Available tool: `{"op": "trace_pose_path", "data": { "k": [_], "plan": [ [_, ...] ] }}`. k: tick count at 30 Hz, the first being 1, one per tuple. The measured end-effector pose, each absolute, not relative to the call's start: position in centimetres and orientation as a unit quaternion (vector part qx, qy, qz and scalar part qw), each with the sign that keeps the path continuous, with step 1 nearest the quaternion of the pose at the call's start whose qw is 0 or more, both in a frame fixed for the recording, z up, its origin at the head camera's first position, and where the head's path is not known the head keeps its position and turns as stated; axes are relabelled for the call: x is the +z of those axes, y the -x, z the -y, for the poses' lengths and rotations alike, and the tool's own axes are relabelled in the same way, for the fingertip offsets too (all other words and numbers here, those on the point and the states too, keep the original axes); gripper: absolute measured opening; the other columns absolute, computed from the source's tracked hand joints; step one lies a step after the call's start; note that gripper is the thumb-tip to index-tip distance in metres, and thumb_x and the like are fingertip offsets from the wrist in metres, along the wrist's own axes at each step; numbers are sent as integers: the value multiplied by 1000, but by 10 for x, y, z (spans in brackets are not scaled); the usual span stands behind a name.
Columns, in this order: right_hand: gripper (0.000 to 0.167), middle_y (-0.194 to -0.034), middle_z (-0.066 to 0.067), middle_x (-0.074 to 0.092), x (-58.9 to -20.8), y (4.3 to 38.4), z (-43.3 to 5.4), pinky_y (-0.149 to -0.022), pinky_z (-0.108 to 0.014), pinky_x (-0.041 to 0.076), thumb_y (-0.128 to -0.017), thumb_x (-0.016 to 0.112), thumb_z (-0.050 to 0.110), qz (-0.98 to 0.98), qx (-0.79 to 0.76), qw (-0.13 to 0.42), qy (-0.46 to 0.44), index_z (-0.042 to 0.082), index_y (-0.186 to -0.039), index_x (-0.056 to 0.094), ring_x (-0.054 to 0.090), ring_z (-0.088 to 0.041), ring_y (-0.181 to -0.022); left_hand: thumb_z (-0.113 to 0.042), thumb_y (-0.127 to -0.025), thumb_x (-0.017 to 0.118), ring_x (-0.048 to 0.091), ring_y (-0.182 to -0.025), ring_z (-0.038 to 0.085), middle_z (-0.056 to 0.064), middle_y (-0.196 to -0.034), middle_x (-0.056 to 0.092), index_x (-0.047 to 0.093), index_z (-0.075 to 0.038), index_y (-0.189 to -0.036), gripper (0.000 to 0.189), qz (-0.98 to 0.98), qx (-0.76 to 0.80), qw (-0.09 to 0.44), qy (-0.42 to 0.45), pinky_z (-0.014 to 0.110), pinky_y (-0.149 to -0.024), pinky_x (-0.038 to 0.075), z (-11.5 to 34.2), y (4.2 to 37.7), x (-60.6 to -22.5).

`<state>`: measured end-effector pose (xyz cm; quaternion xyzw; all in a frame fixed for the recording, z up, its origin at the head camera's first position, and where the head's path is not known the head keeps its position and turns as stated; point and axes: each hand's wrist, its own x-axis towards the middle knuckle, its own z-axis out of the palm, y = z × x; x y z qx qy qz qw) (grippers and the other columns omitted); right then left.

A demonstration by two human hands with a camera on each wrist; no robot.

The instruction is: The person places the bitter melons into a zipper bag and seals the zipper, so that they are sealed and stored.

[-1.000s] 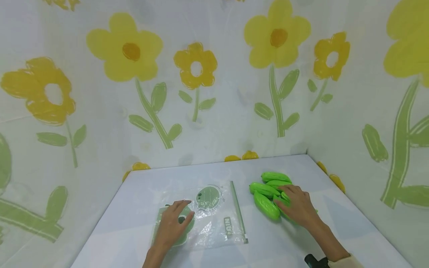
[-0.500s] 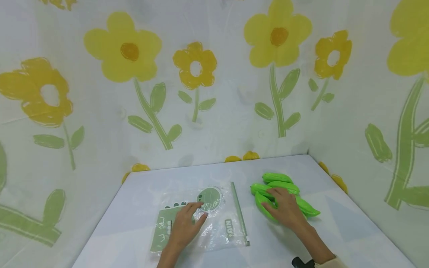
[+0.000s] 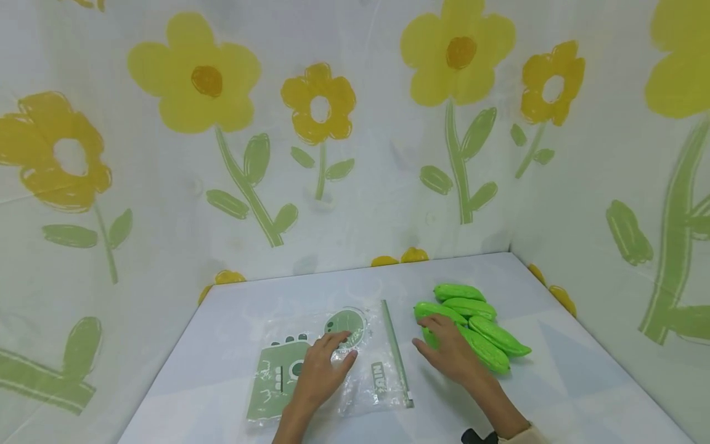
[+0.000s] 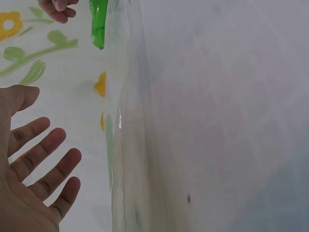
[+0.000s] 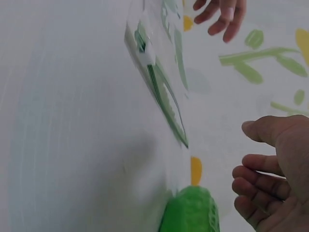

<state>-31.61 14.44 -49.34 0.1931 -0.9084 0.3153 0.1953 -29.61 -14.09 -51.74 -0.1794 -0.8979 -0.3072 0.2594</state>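
Note:
A clear zip bag [image 3: 360,385] with green cartoon prints lies flat on the table, its green zip strip [image 3: 395,351] along the right side. My left hand [image 3: 322,373] hovers over the middle of the bag, fingers spread and holding nothing. To the right lie several bright green bitter melons [image 3: 496,336] in a loose pile. My right hand [image 3: 449,351] is at the pile's left side, hiding part of the nearest melons, and nothing is in its grasp. In the right wrist view its fingers are loosely bent above a bumpy melon [image 5: 190,212], with the zip slider [image 5: 147,50] farther off.
The white table [image 3: 233,308] ends at a back edge against a hanging cloth [image 3: 377,185] printed with yellow flowers. That cloth also encloses the left and right sides. A dark strap piece [image 3: 478,436] sits at the right wrist.
My right hand has moved left from over the melons to the pile's left side, uncovering several of them. My left hand has shifted right across the bag, showing more of its left print.

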Motion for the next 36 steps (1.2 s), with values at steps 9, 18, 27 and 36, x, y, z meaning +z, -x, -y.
{"op": "trace_pose_path", "data": {
  "k": [9,18,27,36],
  "plan": [
    [29,-112,-1,62,-509,322,-122,-72,-28,53,-88,77,13,900,355,152,-204,5,-115,69,62,-19,-90,-32,-92,71,65,-98,19,-2,-113,67,68,-13,-124,37,892,-328,247,189,47,-84,50,129,303,-521],
    [23,-101,-5,62,-531,336,-106,-65,-25,50,-90,74,10,898,394,121,-152,1,-110,70,55,-10,-77,-31,-92,70,65,-95,22,1,-106,67,69,-15,-123,35,885,-361,220,197,40,-81,51,116,310,-527],
    [11,-86,0,55,-546,350,-100,-66,-28,48,-91,66,2,890,421,125,-122,-2,-100,71,52,-12,-77,-39,-95,66,64,-88,19,-3,-105,66,66,-15,-127,39,893,-376,163,187,32,-73,52,103,314,-531],
    [15,-87,2,53,-552,360,-105,-67,-24,47,-89,69,-1,870,463,110,-124,2,-103,72,51,-11,-77,-38,-95,67,66,-85,19,0,-103,68,68,-14,-125,38,888,-402,142,171,32,-73,54,102,322,-531]
  ]
}}
